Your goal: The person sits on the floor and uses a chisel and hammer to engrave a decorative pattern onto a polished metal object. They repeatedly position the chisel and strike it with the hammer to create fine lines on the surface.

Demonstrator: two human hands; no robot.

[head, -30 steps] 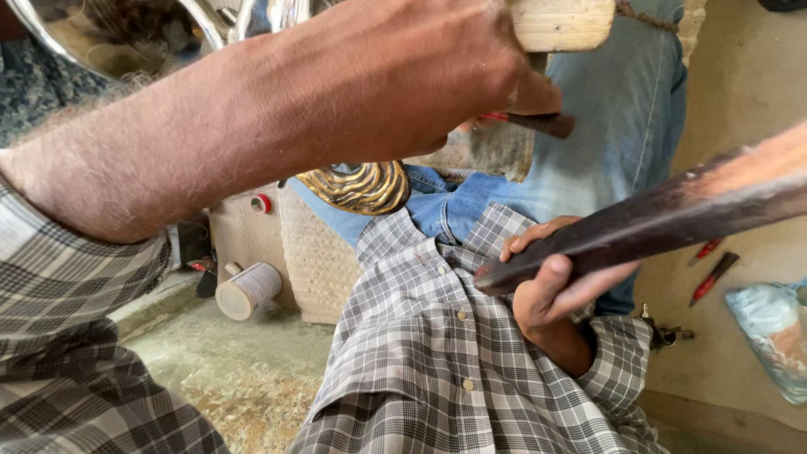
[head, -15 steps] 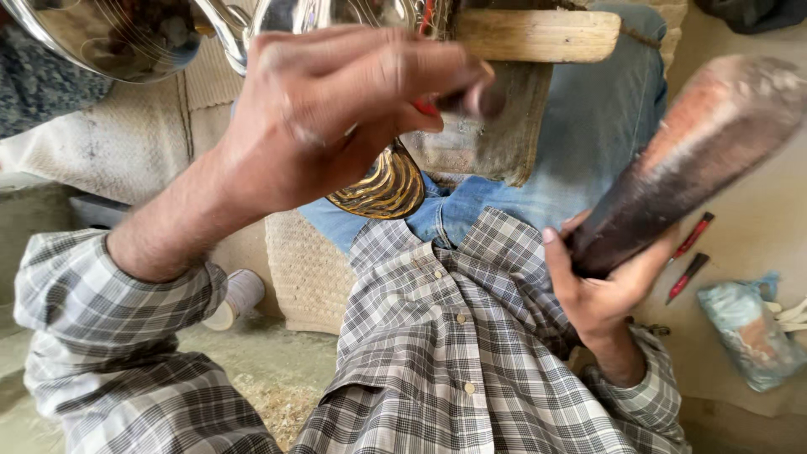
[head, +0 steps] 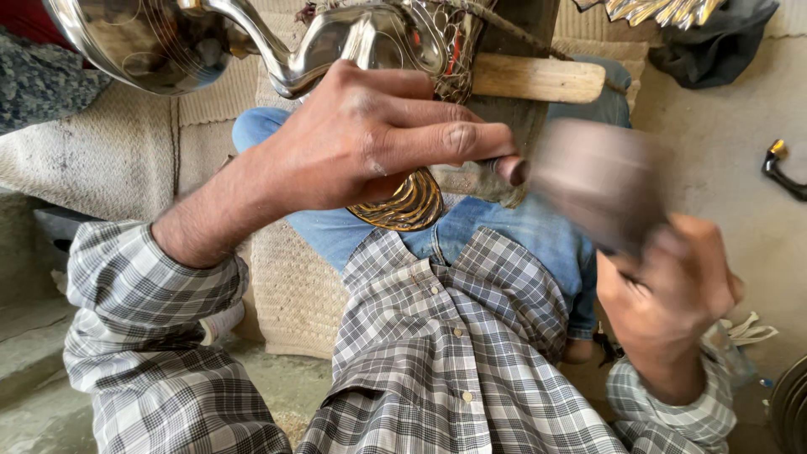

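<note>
My left hand is closed around a thin punch tool whose dark tip pokes out past the fingers. It sits against an engraved brass piece lying on my lap, under a shiny silver metal vessel with a curved spout. A wooden bar crosses behind. My right hand grips a heavy dark mallet, blurred by motion, close to the punch tip.
A woven mat covers the low seat beneath my blue-jeaned legs. A dark metal fitting lies on the concrete floor at right. Dark cloth sits at top right. A round metal rim shows at the bottom right.
The mallet in my right hand has swung down from the right toward the punch tip. My left hand has stayed on the punch, and the view has shifted down slightly.
</note>
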